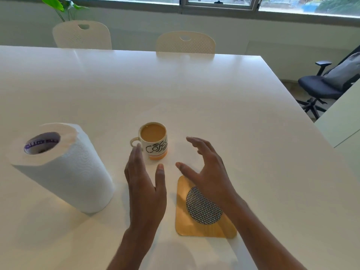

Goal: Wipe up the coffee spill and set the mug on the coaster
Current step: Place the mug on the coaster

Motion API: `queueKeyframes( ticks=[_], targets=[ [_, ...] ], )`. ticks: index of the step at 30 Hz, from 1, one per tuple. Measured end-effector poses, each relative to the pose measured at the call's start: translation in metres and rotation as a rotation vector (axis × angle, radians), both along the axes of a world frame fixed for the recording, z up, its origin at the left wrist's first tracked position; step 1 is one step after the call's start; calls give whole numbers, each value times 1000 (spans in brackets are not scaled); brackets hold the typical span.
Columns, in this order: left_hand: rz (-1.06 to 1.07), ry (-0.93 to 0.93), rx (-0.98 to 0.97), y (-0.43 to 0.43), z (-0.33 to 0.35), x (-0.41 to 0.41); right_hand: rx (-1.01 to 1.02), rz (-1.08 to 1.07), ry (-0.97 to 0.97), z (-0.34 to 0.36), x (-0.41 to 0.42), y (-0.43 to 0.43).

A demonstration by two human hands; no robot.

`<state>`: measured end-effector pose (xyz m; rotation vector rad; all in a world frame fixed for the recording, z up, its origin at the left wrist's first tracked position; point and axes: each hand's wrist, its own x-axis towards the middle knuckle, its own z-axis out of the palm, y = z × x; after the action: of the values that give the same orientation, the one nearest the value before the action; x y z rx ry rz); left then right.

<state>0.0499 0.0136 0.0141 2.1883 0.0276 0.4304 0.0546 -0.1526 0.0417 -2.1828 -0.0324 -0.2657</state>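
A white mug (pixel 155 143) with black lettering and an orange base stands upright on the white table (pixel 194 90), filled with milky coffee, its handle pointing left. My left hand (pixel 146 188) hovers just in front of the mug, fingers apart, fingertips near the handle. To the mug's right my right hand (pixel 206 168) is spread and empty, partly over a wooden coaster (pixel 185 221) with a round woven inset. No spill shows on the table. A paper towel roll (pixel 62 170) stands at the left.
Two white chairs (pixel 81 35) stand at the table's far side, with a plant (pixel 58 6) behind. A black office chair (pixel 327 84) is off the table's right edge. Windows run along the back wall.
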Motion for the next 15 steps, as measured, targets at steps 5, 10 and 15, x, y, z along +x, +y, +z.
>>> queueKeyframes(
  ticks=[5,10,15],
  targets=[
    [104,-35,-99,6,2,36,14,128,81,-1,56,13],
    [182,38,-190,16,-7,67,86,259,223,-13,101,18],
    [199,129,-292,24,-14,84,109,361,274,-24,127,21]
  ],
)
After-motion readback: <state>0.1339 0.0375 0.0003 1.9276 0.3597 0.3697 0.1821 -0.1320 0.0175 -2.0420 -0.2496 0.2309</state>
